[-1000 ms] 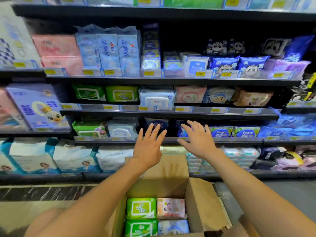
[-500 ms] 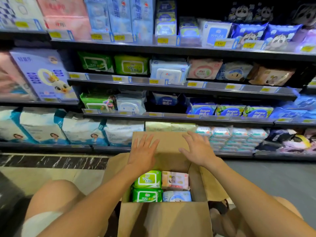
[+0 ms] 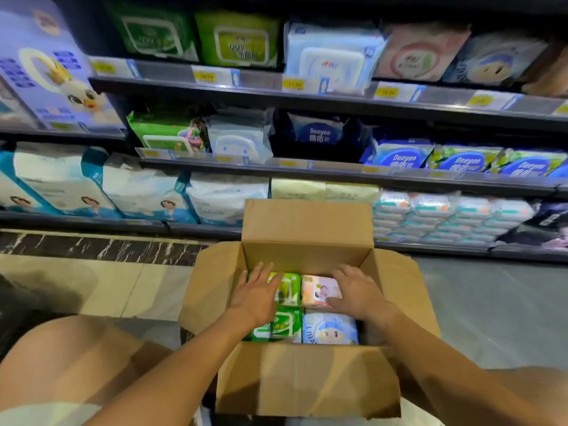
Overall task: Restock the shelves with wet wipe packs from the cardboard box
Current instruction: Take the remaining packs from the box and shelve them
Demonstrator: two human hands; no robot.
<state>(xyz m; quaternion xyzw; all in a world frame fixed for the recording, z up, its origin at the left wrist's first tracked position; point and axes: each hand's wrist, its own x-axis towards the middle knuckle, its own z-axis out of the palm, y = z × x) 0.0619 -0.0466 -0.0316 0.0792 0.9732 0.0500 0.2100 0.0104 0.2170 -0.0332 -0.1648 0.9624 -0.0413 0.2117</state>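
Observation:
An open cardboard box stands on the floor in front of the shelves, its flaps folded out. Inside lie two green wipe packs at the left, a pink baby-print pack at the far right and a blue pack at the near right. My left hand lies flat, fingers straight, over the green packs. My right hand rests on the right side of the pink pack with fingers spread and the thumb along its near edge.
Shelves behind the box hold rows of wipe packs with yellow price tags. Large white and blue packs fill the bottom shelf at the left. My bare knees flank the box. Tiled floor lies to the left.
Both hands came down from the shelf front, past the box's far flap, into the box onto the packs. The view tilted downward.

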